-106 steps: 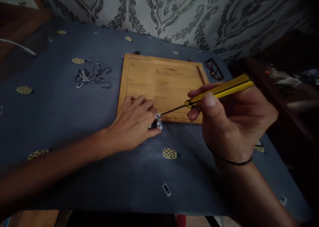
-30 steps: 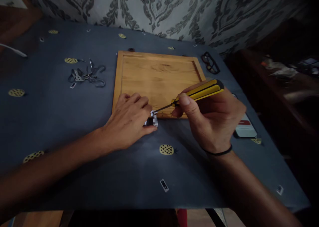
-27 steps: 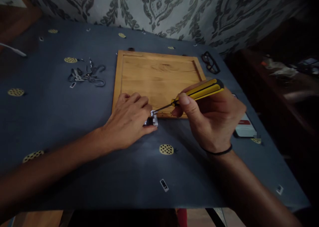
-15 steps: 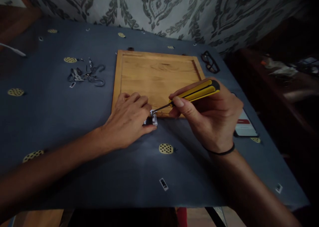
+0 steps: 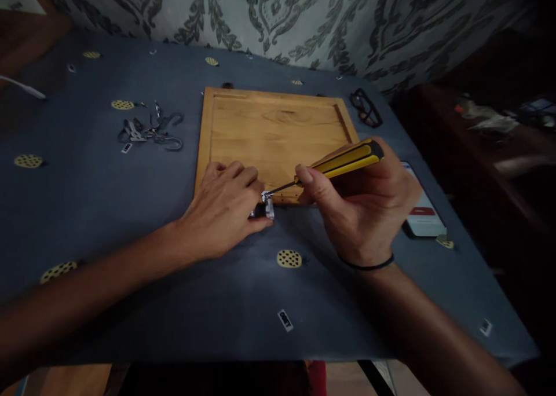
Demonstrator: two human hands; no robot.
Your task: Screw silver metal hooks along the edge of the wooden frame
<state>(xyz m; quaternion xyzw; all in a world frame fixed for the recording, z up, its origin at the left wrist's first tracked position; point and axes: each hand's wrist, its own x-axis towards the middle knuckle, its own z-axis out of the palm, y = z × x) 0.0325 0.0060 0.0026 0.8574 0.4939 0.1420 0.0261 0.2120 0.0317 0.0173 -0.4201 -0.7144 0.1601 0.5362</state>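
Note:
My left hand [image 5: 223,208] lies curled on the near edge of a wooden board [image 5: 273,132] and pinches a small silver metal fitting [image 5: 267,206] against that edge. My right hand [image 5: 365,202] is closed round a yellow-and-black screwdriver [image 5: 336,163]. Its thin shaft slants down to the left and the tip touches the top of the fitting. A black band sits on my right wrist.
The board lies on a dark blue cloth [image 5: 108,211] with yellow spots. A heap of metal hooks and clips [image 5: 150,132] is at the left, black glasses [image 5: 366,107] at the board's far right corner, a phone [image 5: 421,213] behind my right hand. Patterned wall behind.
My right hand has drawn slightly left and turned on the screwdriver handle, with the tip staying on the fitting. My left hand has not moved.

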